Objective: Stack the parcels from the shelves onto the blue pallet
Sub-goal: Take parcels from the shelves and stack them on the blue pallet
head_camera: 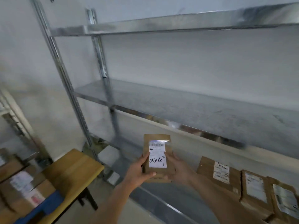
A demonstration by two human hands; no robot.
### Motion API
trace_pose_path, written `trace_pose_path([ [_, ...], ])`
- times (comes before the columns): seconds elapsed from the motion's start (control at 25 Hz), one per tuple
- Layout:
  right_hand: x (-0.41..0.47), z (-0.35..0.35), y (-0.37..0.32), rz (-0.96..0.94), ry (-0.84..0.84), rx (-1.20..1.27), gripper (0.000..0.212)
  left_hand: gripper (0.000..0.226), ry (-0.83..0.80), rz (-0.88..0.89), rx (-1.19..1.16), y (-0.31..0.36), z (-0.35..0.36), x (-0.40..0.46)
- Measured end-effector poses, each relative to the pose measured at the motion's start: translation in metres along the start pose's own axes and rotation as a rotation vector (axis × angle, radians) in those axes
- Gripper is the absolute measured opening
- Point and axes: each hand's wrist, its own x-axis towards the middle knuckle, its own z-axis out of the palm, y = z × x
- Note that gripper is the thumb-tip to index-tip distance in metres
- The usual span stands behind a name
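- At about 8 o'clock in the view, cardboard boxes (pixel 19 188) with blurred labels are seen stacked on the blue pallet (pixel 47 206), only a strip of which shows.
- Just right of them, at 7 o'clock, a wooden desk (pixel 72 168) with dark legs is seen.
- The left hand (pixel 139 171) is closed on the lower left edge of a small brown parcel (pixel 157 139), its thumb laid on the front beside the white label marked "040189".
- The parcel is held upright between both hands, near 6 o'clock, in front of the lowest level of the metal shelving (pixel 194 101).
- The right hand (pixel 178 168) is closed on the parcel's lower right edge, with fingers curled beneath its bottom.
- At 4 o'clock, three more brown parcels (pixel 252 186) with white labels are seen lying side by side on the lowest shelf, just right of the right hand.
- The middle and upper shelves are seen bare.
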Motion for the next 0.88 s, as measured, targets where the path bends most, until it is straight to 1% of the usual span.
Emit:
trace_pose_path([
  [0.2,-0.012,0.006,-0.093,-0.196,-0.033,0.045,0.112,0.094,0.179,-0.003,0.064,0.045,-0.071,-0.090],
  [0.36,-0.021,0.010,-0.192,-0.361,-0.095,0.029,0.114,0.099,0.346,-0.033,0.143,0.069,-0.136,-0.165],
  [0.48,-0.030,0.020,-0.268,-0.475,-0.140,-0.032,0.118,0.086,0.482,-0.074,0.160,0.082,-0.183,-0.221],
  [0.52,-0.030,0.025,-0.288,-0.504,-0.147,-0.040,0.117,0.085,0.512,-0.089,0.179,0.087,-0.197,-0.238],
  [0.64,-0.038,0.045,-0.355,-0.591,-0.178,-0.059,0.113,0.094,0.603,-0.132,0.280,0.091,-0.240,-0.290],
  [0.72,-0.049,0.062,-0.402,-0.650,-0.214,-0.064,0.113,0.095,0.682,-0.181,0.331,0.090,-0.268,-0.329],
  [0.88,-0.077,0.100,-0.489,-0.745,-0.276,-0.085,0.113,0.098,0.791,-0.232,0.361,0.090,-0.317,-0.413],
])
